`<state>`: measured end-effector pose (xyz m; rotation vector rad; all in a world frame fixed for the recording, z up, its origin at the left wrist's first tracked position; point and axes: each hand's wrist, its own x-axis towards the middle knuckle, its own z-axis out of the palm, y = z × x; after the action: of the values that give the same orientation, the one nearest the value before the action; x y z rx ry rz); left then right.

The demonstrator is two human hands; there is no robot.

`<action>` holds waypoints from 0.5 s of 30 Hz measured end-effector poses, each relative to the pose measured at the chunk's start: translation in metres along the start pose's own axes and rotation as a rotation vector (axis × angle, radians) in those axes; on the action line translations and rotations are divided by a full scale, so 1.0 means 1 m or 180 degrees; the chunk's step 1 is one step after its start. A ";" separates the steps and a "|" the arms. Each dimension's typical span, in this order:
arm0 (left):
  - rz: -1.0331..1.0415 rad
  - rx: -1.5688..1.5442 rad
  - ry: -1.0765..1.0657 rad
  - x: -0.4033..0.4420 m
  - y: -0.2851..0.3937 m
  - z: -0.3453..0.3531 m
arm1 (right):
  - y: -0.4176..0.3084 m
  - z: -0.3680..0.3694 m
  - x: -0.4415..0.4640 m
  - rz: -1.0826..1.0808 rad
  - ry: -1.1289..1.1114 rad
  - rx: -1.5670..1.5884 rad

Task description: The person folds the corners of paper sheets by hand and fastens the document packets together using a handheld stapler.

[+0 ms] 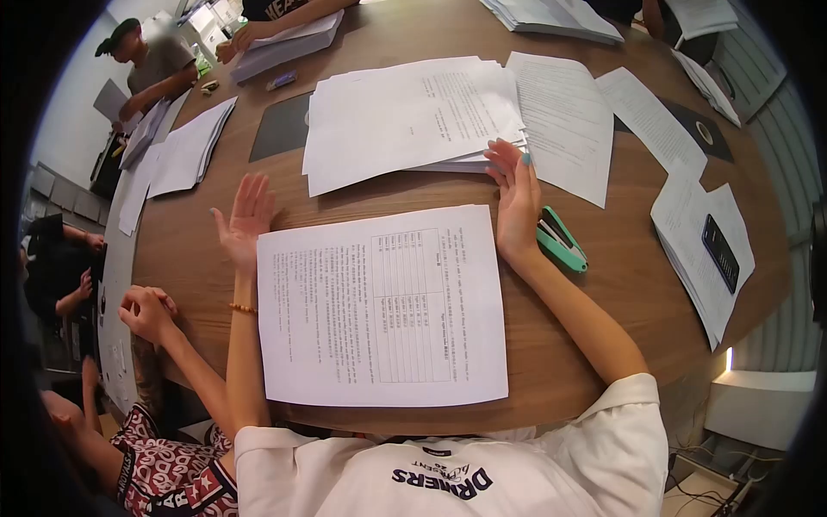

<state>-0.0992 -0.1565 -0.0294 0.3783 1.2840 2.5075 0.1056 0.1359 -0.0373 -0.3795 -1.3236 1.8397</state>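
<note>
A stack of printed paper sheets (345,336), with a table printed on its top page, lies in front of me between my forearms. My left hand (246,221) is open at its upper left corner, fingers stretched out and palm showing. A beaded bracelet is on that wrist. My right hand (517,200) is open too, raised just off the upper right corner, fingers stretched with nothing in them. Beside the right wrist lies a green stapler (562,241). Beyond my hands spreads a larger pile of papers (388,121).
More printed sheets (564,121) overlap that pile on the right. A phone (720,252) rests on papers at the far right, near a tape roll (704,132). A person's clasped hands (148,312) are close on my left. Other people handle papers across the table (233,112).
</note>
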 end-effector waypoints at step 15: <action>-0.0245 0.1158 -0.0202 -0.066 -0.020 0.027 | -0.033 -0.029 -0.035 0.0610 -0.0821 -0.1179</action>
<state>-0.0258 -0.1503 -0.0374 0.4735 1.6959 2.1770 0.1602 0.1318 -0.0270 -0.4884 -1.8724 1.8408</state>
